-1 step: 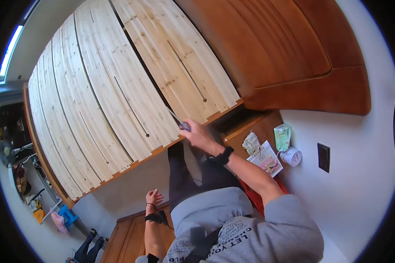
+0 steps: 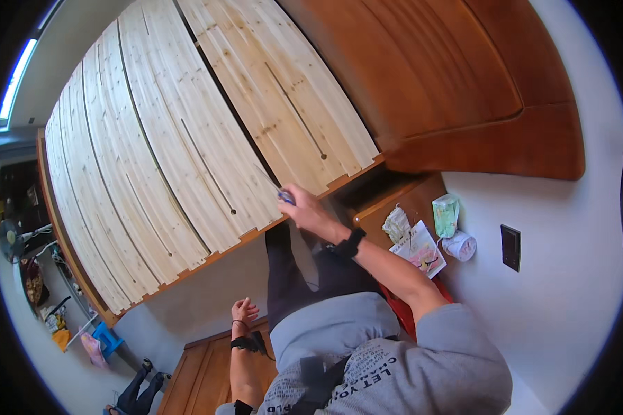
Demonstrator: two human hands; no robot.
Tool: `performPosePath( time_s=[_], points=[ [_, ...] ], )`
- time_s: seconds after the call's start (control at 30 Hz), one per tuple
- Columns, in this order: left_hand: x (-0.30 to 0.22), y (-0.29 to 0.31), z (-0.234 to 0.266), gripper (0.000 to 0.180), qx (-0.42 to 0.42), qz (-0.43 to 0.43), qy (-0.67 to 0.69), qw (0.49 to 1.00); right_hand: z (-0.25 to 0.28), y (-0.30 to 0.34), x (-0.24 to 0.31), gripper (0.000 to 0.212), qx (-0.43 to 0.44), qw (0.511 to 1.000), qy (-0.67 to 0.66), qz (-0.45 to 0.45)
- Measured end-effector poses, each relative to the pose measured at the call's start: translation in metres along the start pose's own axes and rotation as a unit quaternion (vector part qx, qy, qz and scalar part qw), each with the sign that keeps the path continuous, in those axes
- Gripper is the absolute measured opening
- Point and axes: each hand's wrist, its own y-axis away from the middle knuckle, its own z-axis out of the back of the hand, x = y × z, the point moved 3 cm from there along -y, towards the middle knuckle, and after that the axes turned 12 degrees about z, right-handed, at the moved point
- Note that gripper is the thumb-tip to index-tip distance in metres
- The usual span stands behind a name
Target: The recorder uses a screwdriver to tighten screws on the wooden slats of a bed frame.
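My right hand is closed around the blue-and-clear handle of a screwdriver. Its thin metal shaft points up and left over pale wooden slat panels, close to the dark gap between two of them. Whether the tip touches the wood I cannot tell. Beneath that hand runs the brown front rail of the bed frame. My left hand hangs low at my left side, holding nothing, with its fingers loosely bent and apart. Dark straps circle both wrists.
A brown wooden headboard rises at the right. Beside it, a nightstand carries a green tissue pack, a white roll and a printed sheet. Lower left, another person's legs show near a blue stool.
My right hand has shifted slightly left and up with the screwdriver. The shaft now lies more over the panel left of the gap. My left hand stays put.
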Motion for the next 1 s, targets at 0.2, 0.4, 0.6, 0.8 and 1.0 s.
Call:
performPosePath(
  time_s=[0.2, 0.4, 0.6, 0.8, 1.0],
  points=[
    [0.031, 0.012, -0.021, 0.03, 0.048, 0.002, 0.136, 0.99, -0.02, 0.015, 0.016, 0.023, 0.099, 0.993, -0.057, -0.036],
    [0.064, -0.007, -0.017, 0.023, 0.039, 0.003, 0.137, 0.99, -0.016, 0.052, -0.006, 0.028, 0.178, 0.974, -0.046, -0.135],
    [0.08, -0.01, 0.01, 0.025, 0.082, 0.008, 0.193, 0.978, -0.048, 0.059, 0.012, 0.034, 0.23, 0.966, 0.059, -0.105],
    [0.088, -0.017, 0.051, 0.031, 0.076, -0.021, 0.242, 0.967, -0.129, 0.057, 0.035, 0.027, 0.192, 0.955, 0.226, 0.011],
    [0.146, -0.037, 0.125, 0.034, 0.063, -0.026, 0.313, 0.947, -0.24, 0.078, 0.058, 0.028, 0.279, 0.922, 0.265, 0.037]
  ],
)
